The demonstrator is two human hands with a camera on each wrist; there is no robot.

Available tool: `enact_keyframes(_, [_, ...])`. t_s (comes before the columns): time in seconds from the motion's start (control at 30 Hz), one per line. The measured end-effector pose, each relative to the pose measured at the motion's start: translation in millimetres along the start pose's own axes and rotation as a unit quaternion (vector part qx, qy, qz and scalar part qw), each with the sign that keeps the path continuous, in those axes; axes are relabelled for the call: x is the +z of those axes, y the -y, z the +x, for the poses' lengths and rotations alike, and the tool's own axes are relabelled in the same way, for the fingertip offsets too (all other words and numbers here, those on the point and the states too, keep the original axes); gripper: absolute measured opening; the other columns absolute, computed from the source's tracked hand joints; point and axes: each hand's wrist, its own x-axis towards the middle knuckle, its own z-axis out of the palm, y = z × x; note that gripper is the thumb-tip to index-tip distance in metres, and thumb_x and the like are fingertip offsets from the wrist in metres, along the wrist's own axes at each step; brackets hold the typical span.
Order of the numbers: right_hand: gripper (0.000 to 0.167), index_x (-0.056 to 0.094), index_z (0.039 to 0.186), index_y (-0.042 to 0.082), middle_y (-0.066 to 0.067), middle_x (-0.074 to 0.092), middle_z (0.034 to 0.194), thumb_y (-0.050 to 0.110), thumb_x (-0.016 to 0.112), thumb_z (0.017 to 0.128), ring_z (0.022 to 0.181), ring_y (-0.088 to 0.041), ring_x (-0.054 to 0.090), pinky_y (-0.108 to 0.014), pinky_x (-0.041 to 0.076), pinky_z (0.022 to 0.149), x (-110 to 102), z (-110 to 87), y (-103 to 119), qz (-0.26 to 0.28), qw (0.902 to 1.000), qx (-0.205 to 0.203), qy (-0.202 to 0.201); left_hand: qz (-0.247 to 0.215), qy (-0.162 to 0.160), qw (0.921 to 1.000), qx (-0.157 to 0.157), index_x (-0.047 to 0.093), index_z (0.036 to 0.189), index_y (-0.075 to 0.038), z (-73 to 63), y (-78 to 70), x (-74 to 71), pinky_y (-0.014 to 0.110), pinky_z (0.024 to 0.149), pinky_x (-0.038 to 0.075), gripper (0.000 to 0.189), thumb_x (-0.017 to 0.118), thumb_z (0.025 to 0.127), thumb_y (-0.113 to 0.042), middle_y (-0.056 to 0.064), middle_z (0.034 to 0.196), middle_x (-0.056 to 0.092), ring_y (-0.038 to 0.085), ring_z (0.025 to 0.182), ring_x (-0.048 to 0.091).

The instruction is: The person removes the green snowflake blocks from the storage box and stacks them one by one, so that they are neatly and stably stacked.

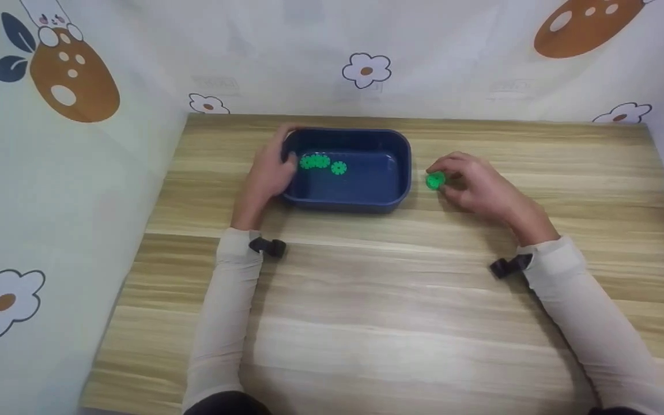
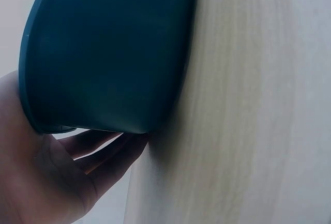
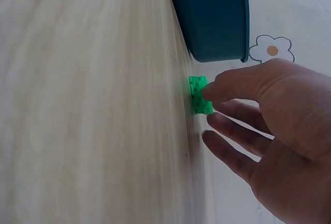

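A dark blue rectangular bin [image 1: 343, 204] stands toward the back of the table. My left hand [image 1: 271, 170] grips its left wall, thumb over the rim and inside, fingers along the outside, as the left wrist view shows beneath the bin's wall [image 2: 103, 53]. Inside lie several green notched discs [image 1: 339, 168], most of them overlapping at the left. To the right of the bin, my right hand [image 1: 479, 184] pinches a small stack of green notched discs [image 3: 198, 94] between thumb and fingers, low at the tabletop. The other fingers of that hand are loosely bent.
The wood-grain table [image 1: 366, 300] extends in front of the bin and to both sides. A pale patterned sheet [image 1: 286, 69] rises behind the table's back edge, close behind the bin, and another stretch hangs along the left. Each sleeve carries a black wrist device [image 1: 508, 266].
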Motion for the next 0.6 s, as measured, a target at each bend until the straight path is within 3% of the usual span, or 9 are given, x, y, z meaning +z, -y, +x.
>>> enact_keyframes(0.33, [0.034, 0.075, 0.128, 0.006, -0.008, 0.075, 0.123, 0.004, 0.079, 0.094, 0.111, -0.023, 0.071, -0.046, 0.059, 0.1, 0.1, -0.1, 0.3, -0.017, 0.9998, -0.004, -0.006, 0.007, -0.001, 1.0, 0.0, 0.044, 0.16, -0.035, -1.6, 0.4, 0.6, 0.059, 0.126, 0.039, 0.059, 0.052, 0.107, -0.01, 0.0, 0.167, 0.05, 0.028, 0.153, 0.047])
enact_keyframes(0.6, [0.035, 0.075, 0.128, 0.006, -0.009, 0.075, 0.122, 0.003, 0.079, 0.094, 0.11, -0.024, 0.07, -0.047, 0.058, 0.1, 1.1, 0.3, -0.3, -0.015, 0.9999, -0.001, -0.006, 0.004, -0.007, 1.0, 0.005, 0.046, 0.158, -0.037, -1.3, 0.9, 1.0, 0.058, 0.126, 0.039, 0.059, 0.053, 0.107, -0.008, 0.0, 0.166, 0.052, 0.029, 0.153, 0.048])
